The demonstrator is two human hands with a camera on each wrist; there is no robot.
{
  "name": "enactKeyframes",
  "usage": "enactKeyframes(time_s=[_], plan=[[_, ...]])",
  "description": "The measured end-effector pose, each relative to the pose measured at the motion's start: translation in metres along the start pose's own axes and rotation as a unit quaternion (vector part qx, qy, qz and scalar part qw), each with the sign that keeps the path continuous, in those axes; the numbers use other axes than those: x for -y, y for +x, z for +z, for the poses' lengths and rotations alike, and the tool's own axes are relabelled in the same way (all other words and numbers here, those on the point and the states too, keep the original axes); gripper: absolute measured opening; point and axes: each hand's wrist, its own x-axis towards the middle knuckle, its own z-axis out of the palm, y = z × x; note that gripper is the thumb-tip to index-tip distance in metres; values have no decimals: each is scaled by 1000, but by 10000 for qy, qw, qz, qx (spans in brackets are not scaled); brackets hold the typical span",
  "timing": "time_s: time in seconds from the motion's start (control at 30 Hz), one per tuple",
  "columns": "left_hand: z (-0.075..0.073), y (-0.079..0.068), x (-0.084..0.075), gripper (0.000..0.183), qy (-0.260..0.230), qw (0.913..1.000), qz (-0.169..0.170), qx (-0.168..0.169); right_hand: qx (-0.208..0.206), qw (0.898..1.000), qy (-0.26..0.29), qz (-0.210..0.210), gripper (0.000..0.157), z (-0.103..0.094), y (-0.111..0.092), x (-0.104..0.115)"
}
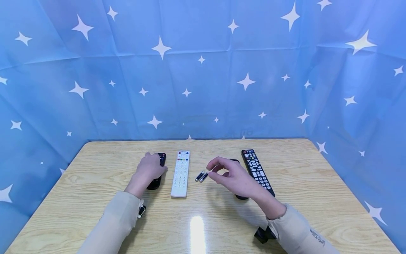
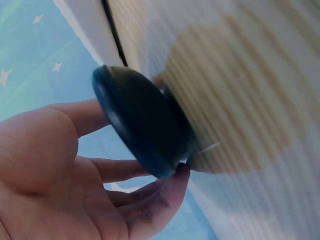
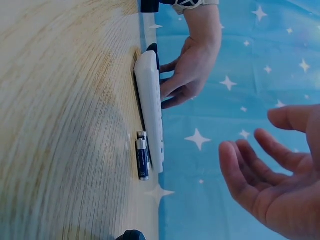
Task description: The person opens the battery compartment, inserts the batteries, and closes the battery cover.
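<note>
At the left, my left hand (image 1: 148, 168) grips a black remote control (image 1: 154, 184) by its sides, thumb on one edge and fingers on the other. The left wrist view shows the end of this remote control (image 2: 140, 120) between thumb and fingers, close over the tabletop. My right hand (image 1: 234, 177) hovers with loosely bent fingers and holds nothing. Its fingertips are right beside two small dark batteries (image 1: 200, 176) that lie side by side on the table. Beneath that hand, a second black remote control (image 1: 242, 197) is mostly hidden.
Between my left hand and the batteries lies a white remote control (image 1: 180, 178). A long black remote control (image 1: 257, 170) with pale buttons rests at the right, slightly slanted. Behind the wooden table (image 1: 165, 225) hangs a blue curtain (image 1: 203, 74) with white stars.
</note>
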Motion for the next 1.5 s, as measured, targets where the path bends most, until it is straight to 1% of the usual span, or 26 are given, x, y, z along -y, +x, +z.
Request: enactKeyframes(time_s=[0.33,0.53,0.67,0.87,0.97,1.1,1.23,1.37,1.5], plan=[[-3,-1,-1,55,77,9998,-59,199,102,9999,-40,-1,16,0,0,1],[-6,-2,-2,49,-16,9997,76,214,109,9999,-79,5,16,0,0,0],[-7,-3,-1,51,-171,9993,193,279,124,9999,-99,-13,16,0,1,-1],[-13,-9,-1,48,-679,9965,323,360,153,9998,-103,-36,15,1,1,-1],[-15,-12,-3,51,-834,9951,436,305,144,9998,-147,-48,14,1,1,-1],[-18,-16,-6,62,-929,9939,547,209,141,9997,-184,-70,13,1,2,-2],[-21,-21,-9,70,-1046,9921,688,85,147,9996,-218,-98,13,1,2,-3],[-22,-24,-11,71,-1192,9886,913,-58,166,9996,-220,-92,14,2,2,-4],[-24,-26,-14,70,-1318,9854,1065,-176,211,9995,-205,-93,14,2,2,-5]])
